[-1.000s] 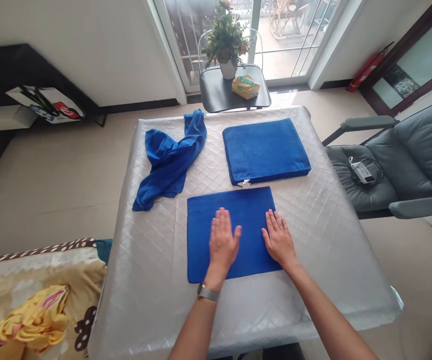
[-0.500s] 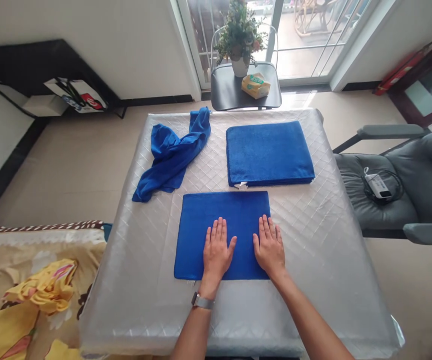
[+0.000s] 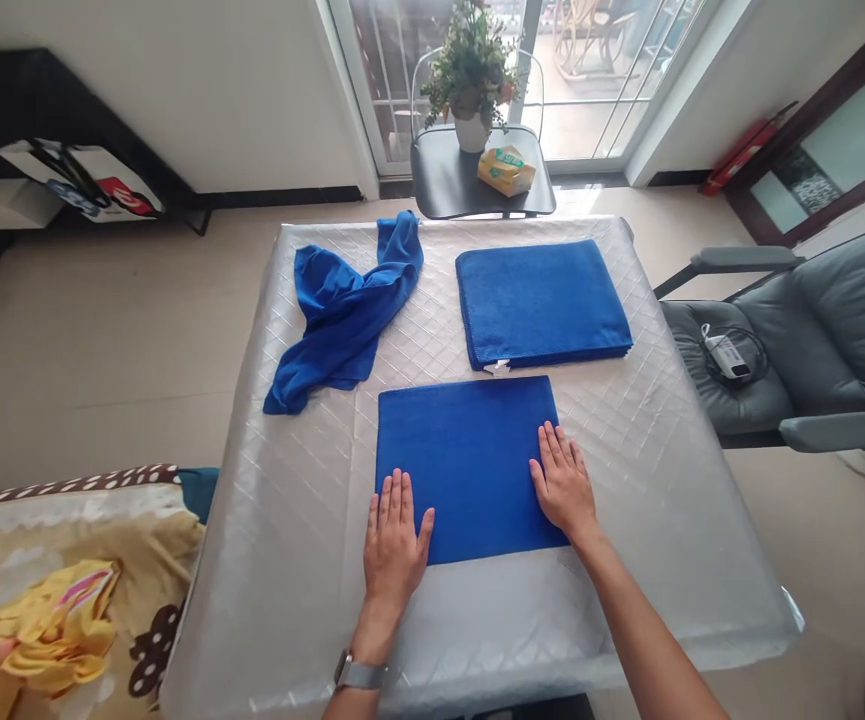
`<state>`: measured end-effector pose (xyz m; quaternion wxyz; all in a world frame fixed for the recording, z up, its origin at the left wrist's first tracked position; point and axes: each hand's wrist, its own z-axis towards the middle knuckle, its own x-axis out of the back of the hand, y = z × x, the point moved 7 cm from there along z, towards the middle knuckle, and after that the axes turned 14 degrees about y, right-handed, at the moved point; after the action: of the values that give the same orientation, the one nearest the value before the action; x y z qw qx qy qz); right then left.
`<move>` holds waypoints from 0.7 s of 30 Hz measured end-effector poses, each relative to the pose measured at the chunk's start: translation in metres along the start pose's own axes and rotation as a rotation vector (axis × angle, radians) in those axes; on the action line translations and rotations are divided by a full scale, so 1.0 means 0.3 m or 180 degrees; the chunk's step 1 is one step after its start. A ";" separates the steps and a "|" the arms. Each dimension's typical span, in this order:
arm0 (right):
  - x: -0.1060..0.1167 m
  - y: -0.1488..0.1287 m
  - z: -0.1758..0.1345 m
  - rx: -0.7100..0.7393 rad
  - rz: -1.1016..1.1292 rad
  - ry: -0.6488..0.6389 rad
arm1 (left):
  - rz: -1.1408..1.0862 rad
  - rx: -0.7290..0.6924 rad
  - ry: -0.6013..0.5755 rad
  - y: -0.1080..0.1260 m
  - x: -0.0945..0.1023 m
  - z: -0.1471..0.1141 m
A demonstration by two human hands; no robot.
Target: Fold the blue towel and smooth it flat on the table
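A blue towel point(image 3: 477, 465), spread smooth in a rectangle, lies on the table under both hands. My left hand point(image 3: 396, 540) rests flat on its lower left corner, fingers stretched forward and thumb apart. Along the towel's right edge my right hand point(image 3: 565, 482) lies flat, with its fingers extended. Just beyond is a neat stack of blue towels point(image 3: 544, 300) with a white tag at its near edge. To the left of the stack, a crumpled blue towel point(image 3: 349, 315) lies loosely twisted.
A silver quilted cover point(image 3: 304, 560) drapes the table. Behind it, a black chair point(image 3: 439, 185) holds a potted plant point(image 3: 471, 90) and a tissue pack point(image 3: 507, 170). A grey armchair point(image 3: 762, 360) with a cabled white device stands right. Yellow cloth point(image 3: 57, 620) lies on bedding at left.
My left hand has slid left and toward me, to the towel's lower left corner. My right hand stays by the right edge. The view has shifted slightly.
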<state>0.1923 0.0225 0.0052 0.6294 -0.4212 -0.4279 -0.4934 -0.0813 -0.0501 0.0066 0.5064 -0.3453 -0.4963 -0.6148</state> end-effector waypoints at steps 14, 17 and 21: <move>0.143 -0.037 -0.139 0.0033 0.0265 0.0071 | -0.0094 -0.0005 0.0024 0.140 0.040 -0.088; 0.142 -0.051 -0.247 0.0131 0.0285 -0.0078 | -0.0324 -0.0558 -0.0156 0.367 0.004 -0.087; 0.114 -0.051 -0.318 0.0322 0.0220 -0.0033 | -0.0722 -0.1271 -0.0437 0.612 -0.056 -0.084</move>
<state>0.1941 -0.0797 0.0128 0.6642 -0.4059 -0.4407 -0.4470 0.1020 -0.0687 0.0321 0.3208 -0.4216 -0.4337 -0.7288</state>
